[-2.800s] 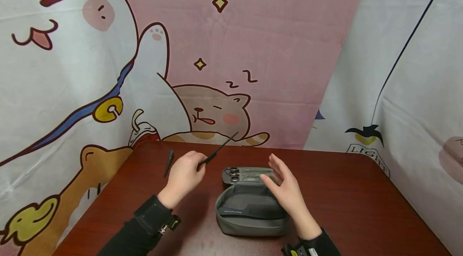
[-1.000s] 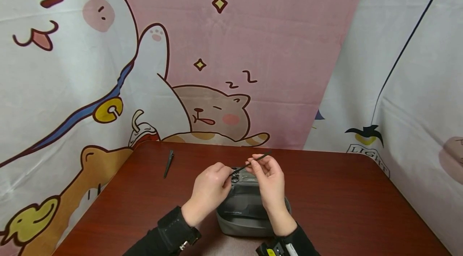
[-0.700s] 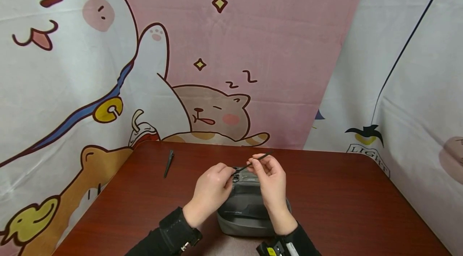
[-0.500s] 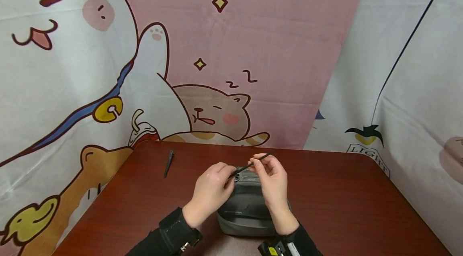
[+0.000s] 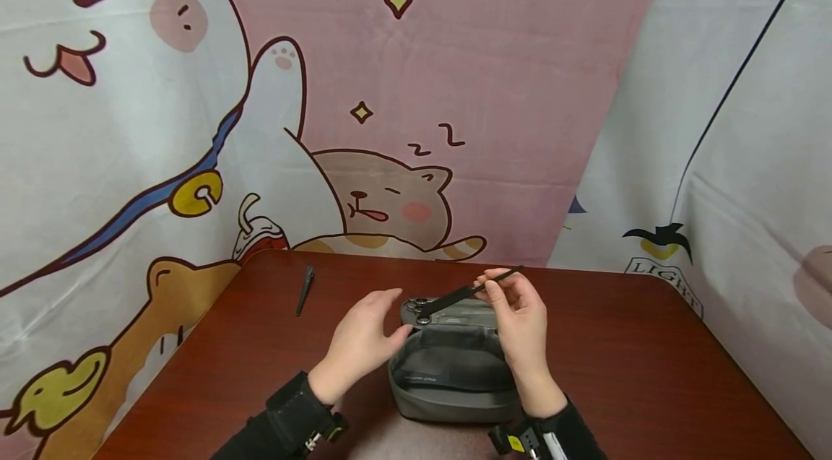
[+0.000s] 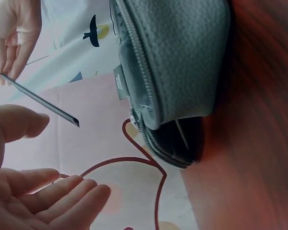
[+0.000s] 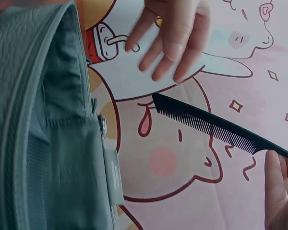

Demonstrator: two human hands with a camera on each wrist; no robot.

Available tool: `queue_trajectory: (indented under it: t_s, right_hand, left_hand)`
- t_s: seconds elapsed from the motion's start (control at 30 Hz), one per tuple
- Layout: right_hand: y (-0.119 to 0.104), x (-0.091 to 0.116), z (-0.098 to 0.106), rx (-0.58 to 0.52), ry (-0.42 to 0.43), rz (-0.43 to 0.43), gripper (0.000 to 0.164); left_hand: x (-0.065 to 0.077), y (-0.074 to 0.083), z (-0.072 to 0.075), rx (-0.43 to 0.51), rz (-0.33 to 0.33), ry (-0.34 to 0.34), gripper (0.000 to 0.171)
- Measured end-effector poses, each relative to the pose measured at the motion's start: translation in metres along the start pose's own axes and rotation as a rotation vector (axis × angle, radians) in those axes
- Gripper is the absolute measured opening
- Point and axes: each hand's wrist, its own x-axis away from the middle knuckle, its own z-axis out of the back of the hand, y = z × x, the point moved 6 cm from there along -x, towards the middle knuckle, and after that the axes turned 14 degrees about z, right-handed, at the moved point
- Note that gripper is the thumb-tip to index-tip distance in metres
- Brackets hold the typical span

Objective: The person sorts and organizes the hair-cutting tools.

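Nearest me, dark sleeves [image 5: 260,424] come in over the table edge, and right between them sits the grey bag [image 5: 455,408], pebbled like leather, lid folded back, a dark item [image 5: 425,378] with small lettering lying inside. Above it, here are the hands! The left hand [image 5: 360,337] has let go of everything: fingers stretched out, thumb apart, nothing in the grasp. The right hand [image 5: 523,323] does the holding, thumb and fingertips pinching the comb [image 7: 201,118] by its thin handle.

And what a neat thing it is: matt black, slim, a smooth straight spine, one long row of fine, close-set teeth, a slanted blunt end, and a narrow tail poking out past the pinch. It hangs tilted in the air over the lid, toothed end pointing toward the left hand, just short of those fingers. Behind it, metal rings [image 5: 422,320] show at the lid's clear pocket [image 5: 464,313].

Farther off, left, a slim dark clip [image 5: 304,292] lies alone on the red-brown table [image 5: 650,366]; beyond, the pink cartoon-cat cloth [image 5: 507,99] fills the view.
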Motion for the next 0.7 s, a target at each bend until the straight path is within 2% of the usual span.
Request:
queue_trajectory:
  t_s: [0.27,0.47,0.57,0.7]
  right_hand:
    - [-0.002,-0.003,0.012,0.087,-0.074,-0.009,0.013]
    - [-0.005,-0.002,0.017,0.133,-0.090,-0.008,0.015]
    - [-0.007,-0.002,0.018,0.176,-0.114,0.020,0.016]
    - [-0.011,-0.003,0.015,0.285,-0.191,0.103,0.022]
  left_hand:
    - [0.000,-0.019,-0.009,0.036,0.113,-0.142,0.061]
    - [0.003,-0.029,-0.017,0.070,0.149,-0.222,0.057]
    - [0.004,-0.033,-0.022,0.076,0.160,-0.264,0.052]
    - [0.007,-0.036,-0.029,0.069,0.168,-0.313,0.043]
